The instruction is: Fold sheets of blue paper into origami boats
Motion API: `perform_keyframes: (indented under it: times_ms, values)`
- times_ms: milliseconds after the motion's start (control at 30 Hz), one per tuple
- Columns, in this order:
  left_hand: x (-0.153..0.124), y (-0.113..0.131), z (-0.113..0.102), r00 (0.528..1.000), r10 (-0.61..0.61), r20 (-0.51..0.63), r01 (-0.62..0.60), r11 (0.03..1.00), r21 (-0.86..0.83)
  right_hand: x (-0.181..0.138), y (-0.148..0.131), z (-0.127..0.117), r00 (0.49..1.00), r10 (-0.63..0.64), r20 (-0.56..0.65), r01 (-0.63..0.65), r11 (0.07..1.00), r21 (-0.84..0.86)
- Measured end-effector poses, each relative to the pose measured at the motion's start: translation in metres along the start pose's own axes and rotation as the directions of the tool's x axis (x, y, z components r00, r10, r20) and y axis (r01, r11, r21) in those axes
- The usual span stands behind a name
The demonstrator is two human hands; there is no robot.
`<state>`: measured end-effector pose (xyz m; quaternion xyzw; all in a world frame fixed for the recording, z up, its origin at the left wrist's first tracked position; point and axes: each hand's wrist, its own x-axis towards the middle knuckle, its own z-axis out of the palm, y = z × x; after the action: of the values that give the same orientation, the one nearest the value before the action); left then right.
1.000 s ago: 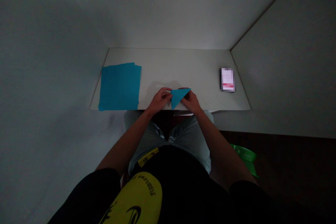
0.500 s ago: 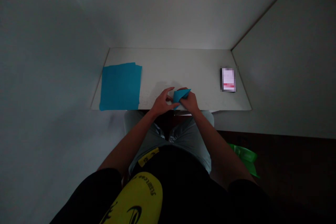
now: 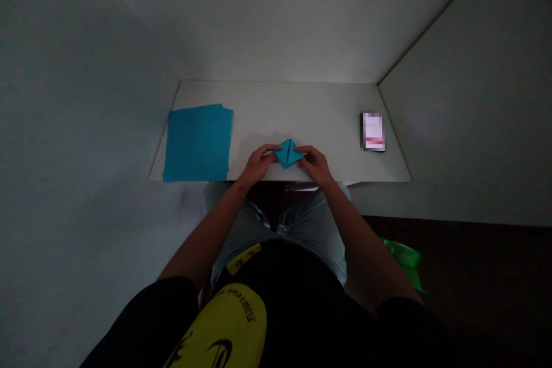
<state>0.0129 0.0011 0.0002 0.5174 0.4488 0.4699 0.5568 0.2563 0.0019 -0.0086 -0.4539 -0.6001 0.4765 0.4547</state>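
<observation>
A small folded piece of blue paper (image 3: 287, 153), now a diamond shape with a crease across it, lies near the front edge of the white table (image 3: 302, 109). My left hand (image 3: 260, 161) pinches its left corner with curled fingers. My right hand (image 3: 316, 163) grips its right corner the same way. Both hands rest low on the table top.
A stack of blue paper sheets (image 3: 197, 142) lies at the table's left end. A small dark-edged card or phone (image 3: 373, 131) sits at the right end. Walls close in the table on three sides. A green object (image 3: 403, 261) lies on the dark floor at the right.
The blue paper was a larger triangle held up between my hands. It is now a smaller diamond shape pressed flat, with one hand on each side corner.
</observation>
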Motion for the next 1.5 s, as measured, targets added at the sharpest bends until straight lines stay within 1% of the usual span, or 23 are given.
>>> perform_keyframes:
  times_ms: [100,200,267,333,400,467,567,633,833,1000,1167,1233,1300,1400,1500]
  values:
    - [0.001,0.000,-0.001,1.000,-0.019,-0.018,0.018,1.000,-0.011,-0.002,0.000,-0.003,0.999,0.033,0.005,-0.033,0.999,-0.021]
    - [-0.001,0.001,-0.002,1.000,-0.021,-0.017,0.021,1.000,0.002,-0.004,-0.001,-0.004,1.000,0.000,0.030,0.001,1.000,-0.020]
    - [-0.002,0.001,-0.002,0.999,-0.029,-0.022,0.030,0.998,0.054,-0.003,-0.002,-0.003,0.999,-0.022,0.036,0.022,1.000,-0.008]
    - [-0.003,0.002,-0.001,0.999,-0.017,-0.034,0.020,0.995,0.100,-0.002,-0.002,0.000,1.000,-0.011,0.003,0.011,1.000,0.003]
    - [-0.003,0.002,0.001,0.999,0.009,-0.035,-0.006,0.994,0.105,-0.001,-0.002,0.003,0.999,0.016,-0.037,-0.016,1.000,0.001]
    - [-0.002,0.003,0.003,0.999,0.022,-0.027,-0.019,0.994,0.112,-0.001,-0.003,0.005,0.998,0.039,-0.040,-0.041,0.998,-0.045]
    - [0.000,0.006,0.004,1.000,0.005,-0.015,-0.002,0.983,0.182,-0.001,-0.006,0.007,0.998,0.062,-0.019,-0.064,0.987,-0.148]
    - [0.002,0.008,0.005,1.000,-0.003,-0.021,0.007,0.979,0.204,-0.001,-0.009,0.007,0.997,0.072,-0.025,-0.075,0.986,-0.147]
    - [0.004,0.007,0.005,0.999,-0.005,-0.052,0.010,0.994,0.113,0.000,-0.007,0.007,0.996,0.056,-0.076,-0.059,0.997,-0.041]
    - [0.006,-0.001,0.003,0.980,-0.041,-0.195,0.037,0.999,-0.024,0.003,-0.003,0.003,0.985,0.052,-0.165,-0.050,0.999,0.012]
    - [0.006,-0.008,0.000,0.958,-0.047,-0.283,-0.006,0.983,-0.183,0.005,-0.002,-0.001,0.960,0.031,-0.277,-0.002,0.994,0.107]
    - [0.007,-0.010,0.001,0.946,-0.065,-0.319,-0.006,0.976,-0.216,0.006,-0.002,-0.001,0.952,0.045,-0.303,-0.012,0.994,0.108]
    - [0.007,-0.012,0.001,0.932,-0.080,-0.354,0.003,0.977,-0.215,0.006,-0.002,-0.002,0.951,0.056,-0.304,-0.034,0.996,0.080]
    - [0.008,-0.013,0.002,0.938,-0.075,-0.340,0.010,0.982,-0.190,0.005,-0.003,-0.002,0.954,0.051,-0.294,-0.042,0.998,0.037]
    - [0.007,-0.009,0.000,0.965,-0.060,-0.257,0.017,0.986,-0.164,0.003,-0.004,-0.002,0.964,0.037,-0.263,-0.033,0.999,0.019]
